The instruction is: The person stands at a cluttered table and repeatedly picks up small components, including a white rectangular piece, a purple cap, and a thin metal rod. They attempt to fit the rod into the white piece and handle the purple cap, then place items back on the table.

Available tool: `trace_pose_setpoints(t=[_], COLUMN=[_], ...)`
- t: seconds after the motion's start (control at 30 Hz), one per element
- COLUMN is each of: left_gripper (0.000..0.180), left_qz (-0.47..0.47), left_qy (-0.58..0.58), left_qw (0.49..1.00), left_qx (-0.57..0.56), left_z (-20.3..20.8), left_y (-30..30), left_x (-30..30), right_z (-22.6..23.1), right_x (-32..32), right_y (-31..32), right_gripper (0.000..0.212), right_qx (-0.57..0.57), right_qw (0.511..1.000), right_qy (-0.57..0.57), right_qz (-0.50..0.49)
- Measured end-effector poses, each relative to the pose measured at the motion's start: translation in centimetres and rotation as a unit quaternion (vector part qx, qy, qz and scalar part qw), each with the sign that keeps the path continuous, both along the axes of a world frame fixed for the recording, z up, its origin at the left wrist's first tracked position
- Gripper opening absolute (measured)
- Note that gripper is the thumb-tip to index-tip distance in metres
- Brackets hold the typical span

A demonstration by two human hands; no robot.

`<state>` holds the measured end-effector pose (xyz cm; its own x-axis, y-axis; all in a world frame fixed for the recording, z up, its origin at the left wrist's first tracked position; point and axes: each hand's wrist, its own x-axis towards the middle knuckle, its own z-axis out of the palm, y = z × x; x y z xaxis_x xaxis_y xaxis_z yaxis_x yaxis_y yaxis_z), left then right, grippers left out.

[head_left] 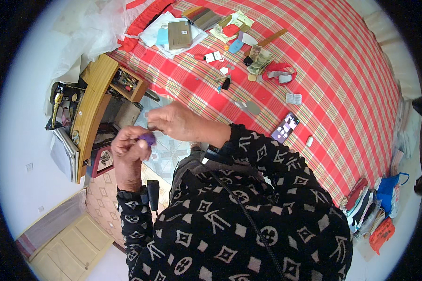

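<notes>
My left hand is closed around a small purple bundle, whose exact kind I cannot make out. Just above and to the right of it, my right hand is pinched, with thumb and fingertips together. Whatever lies between those fingertips is too small or hidden to name. The two hands are close but apart, held in the air over the tiled floor. To their left stands a wooden sewing machine table with an open drawer of small items. A black sewing machine sits at its far left.
A bed with a red checked cover fills the right side. On it lie a phone, a grey oval piece, a red ring-shaped item, a wooden ruler and a brown notebook. Folded clothes are stacked at lower right.
</notes>
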<state>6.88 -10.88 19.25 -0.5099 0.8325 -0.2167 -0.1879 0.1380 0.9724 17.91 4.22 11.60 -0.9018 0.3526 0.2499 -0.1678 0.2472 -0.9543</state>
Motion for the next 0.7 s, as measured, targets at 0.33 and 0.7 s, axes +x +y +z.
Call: trace_pose_setpoints(t=[0.33, 0.7], left_gripper=[0.017, 0.014], left_qz=[0.003, 0.035], left_qy=[-0.02, 0.157], left_qw=[0.996, 0.986], left_qx=[0.086, -0.041], left_z=[-0.1, 0.1], left_y=[0.4, 1.0], left_x=[0.4, -0.5], right_z=[1.3, 2.4], right_x=[0.9, 1.1], right_y=[0.1, 0.2], right_gripper=[0.017, 0.017], right_qx=[-0.027, 0.071], right_qw=[0.998, 0.992], right_qy=[0.036, -0.004], right_qz=[-0.052, 0.1])
